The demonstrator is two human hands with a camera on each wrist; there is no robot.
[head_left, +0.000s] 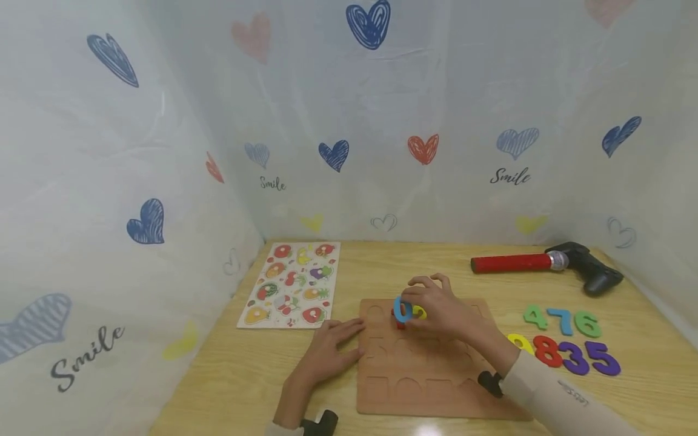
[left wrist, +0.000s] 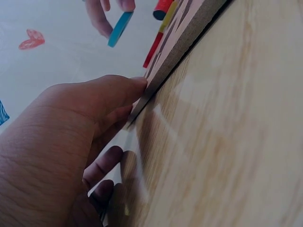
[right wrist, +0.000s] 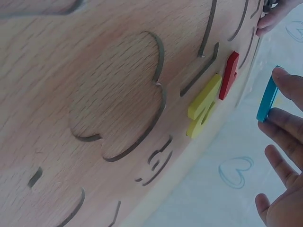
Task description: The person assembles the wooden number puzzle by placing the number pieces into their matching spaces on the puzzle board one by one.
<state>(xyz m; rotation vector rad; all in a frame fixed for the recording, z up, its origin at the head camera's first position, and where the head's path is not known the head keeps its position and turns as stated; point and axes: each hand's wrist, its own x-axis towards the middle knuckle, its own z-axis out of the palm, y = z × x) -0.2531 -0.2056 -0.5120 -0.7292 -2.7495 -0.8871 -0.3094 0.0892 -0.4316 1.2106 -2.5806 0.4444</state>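
My right hand (head_left: 438, 309) pinches a blue number 0 (head_left: 397, 310) between thumb and fingers, above the upper left part of a wooden puzzle board (head_left: 382, 363). In the right wrist view the blue 0 (right wrist: 269, 99) appears edge-on, apart from the board. A red number 1 (right wrist: 230, 75) and a yellow number 2 (right wrist: 204, 106) sit side by side in the board, standing proud of its surface. Along the left edge of the board lies my left hand (head_left: 329, 351), thumb and fingertips touching it. Its thumb (left wrist: 123, 90) meets the edge in the left wrist view.
Right of the board lie several loose foam-like numbers, among them a green 4 (head_left: 536, 317) and a purple 5 (head_left: 603, 358). A fruit picture board (head_left: 297, 297) is at the back left. A red-and-black handheld device (head_left: 512, 263) lies at the back right. Heart-printed curtains (head_left: 349, 109) enclose the table.
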